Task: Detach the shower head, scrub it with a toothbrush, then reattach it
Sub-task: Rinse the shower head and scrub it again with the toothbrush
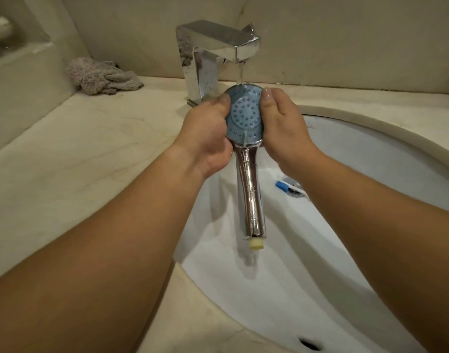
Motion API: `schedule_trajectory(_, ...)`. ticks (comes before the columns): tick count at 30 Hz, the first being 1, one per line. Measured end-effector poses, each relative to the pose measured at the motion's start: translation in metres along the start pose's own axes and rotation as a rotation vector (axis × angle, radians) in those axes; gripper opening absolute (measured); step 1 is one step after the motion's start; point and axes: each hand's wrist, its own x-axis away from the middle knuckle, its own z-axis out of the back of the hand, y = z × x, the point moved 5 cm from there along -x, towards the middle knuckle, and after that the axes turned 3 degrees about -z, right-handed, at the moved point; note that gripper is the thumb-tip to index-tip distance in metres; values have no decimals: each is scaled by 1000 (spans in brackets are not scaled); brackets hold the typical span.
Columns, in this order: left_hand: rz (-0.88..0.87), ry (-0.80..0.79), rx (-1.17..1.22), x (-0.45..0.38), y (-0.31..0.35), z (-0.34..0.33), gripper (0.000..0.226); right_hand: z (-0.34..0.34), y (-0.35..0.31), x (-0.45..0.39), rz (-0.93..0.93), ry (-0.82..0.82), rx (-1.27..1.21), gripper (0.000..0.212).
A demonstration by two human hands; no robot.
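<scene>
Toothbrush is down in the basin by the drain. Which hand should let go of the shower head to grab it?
Right, probably. The toothbrush lies by the drain, just below the right hand and on its side of the sink. The left hand also grips the shower head, so it can likely hold it alone.

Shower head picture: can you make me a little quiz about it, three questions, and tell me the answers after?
1. True or false: both hands hold the shower head by its round blue face.
2. Where is the water from the tap landing?
A. on the towel
B. on the top edge of the shower head
C. on the counter
3. Fill in: the blue thing lying in the sink by the drain is partly hidden; it may be the ____.

Key
1. True: the left hand and the right hand each grip one side.
2. B
3. toothbrush
</scene>
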Motion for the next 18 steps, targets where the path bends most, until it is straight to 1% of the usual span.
schedule_trajectory(2,-4,-4,-12,0,0,0,35,-2,-4,1,8,69,11,42)
schedule_trajectory(4,-9,-9,-14,-1,1,2,36,-3,-6,1,7,93,33,40)
schedule_trajectory(5,-13,-10,-17,-1,2,3,36,-5,-5,0,-1,74,28,39)
schedule_trajectory(9,-22,-1,-8,-4,0,5,36,-7,3,1,-57,-113,-123,30)
schedule_trajectory(11,-16,-1,7,-4,-1,4,36,-4,4,2,-91,-149,-184,26)
schedule_trajectory(13,-3,-11,15,-2,-2,2,36,-2,4,1,-127,-121,-181,23)
schedule_trajectory(15,14,-27,19,3,-4,-3,36,-1,2,1,-142,-31,-127,25)
schedule_trajectory(18,39,-40,47,5,-7,-6,39,-4,-3,4,-129,110,-57,41)
